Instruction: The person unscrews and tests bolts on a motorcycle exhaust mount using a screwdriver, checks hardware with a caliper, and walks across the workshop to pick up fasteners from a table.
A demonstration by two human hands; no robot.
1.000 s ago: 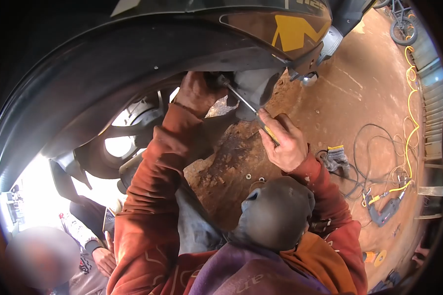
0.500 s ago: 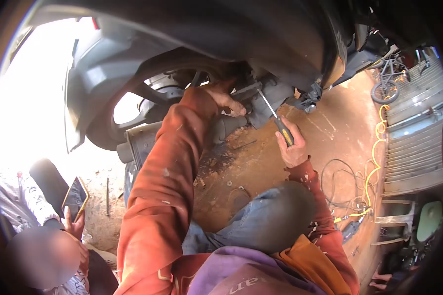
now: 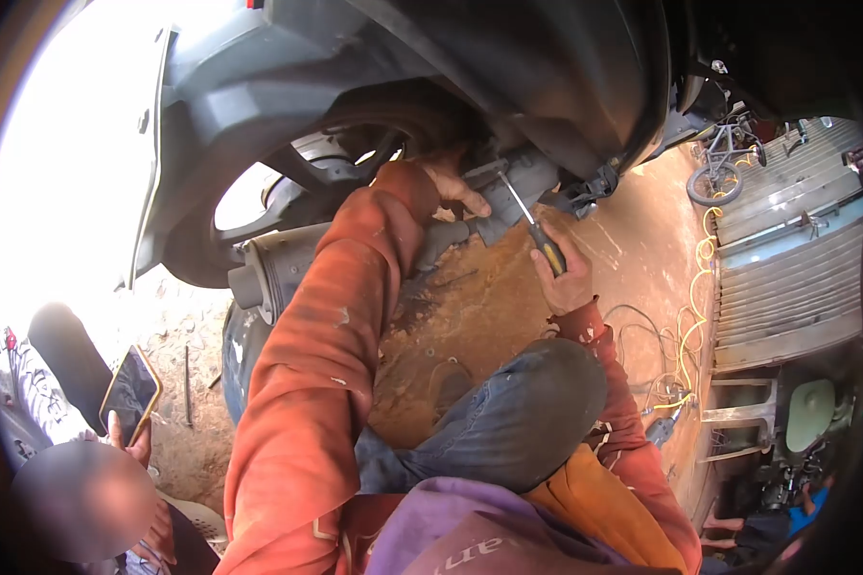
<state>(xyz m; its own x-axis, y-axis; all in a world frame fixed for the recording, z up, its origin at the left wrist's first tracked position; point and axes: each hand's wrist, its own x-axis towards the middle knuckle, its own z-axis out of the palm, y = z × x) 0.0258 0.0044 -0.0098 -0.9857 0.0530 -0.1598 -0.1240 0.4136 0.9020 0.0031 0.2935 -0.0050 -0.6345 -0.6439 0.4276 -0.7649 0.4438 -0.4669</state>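
Note:
My right hand (image 3: 568, 273) is closed round the black and yellow handle of a screwdriver (image 3: 548, 248). Its metal shaft points up and left, the tip meeting a grey part (image 3: 489, 169) beneath the vehicle's dark bodywork. My left hand (image 3: 462, 195) reaches in between the wheel (image 3: 292, 172) and that part, thumb side showing. Its other fingers are hidden, bent in among the parts, and what they grip cannot be made out. Below my left forearm runs the grey exhaust silencer (image 3: 283, 268), with its pipe passing under the left hand.
At lower left sits another person holding a phone (image 3: 132, 394). A coiled yellow hose (image 3: 697, 297) lies on the earthen floor at right, beside corrugated metal shutters (image 3: 791, 311). A small bicycle (image 3: 717, 177) stands farther off. My bent knee (image 3: 556, 398) is below the right hand.
My head view has shifted slightly, so the surroundings sit a little differently. Both hands stay near the same parts, and the screwdriver tip remains at the grey part.

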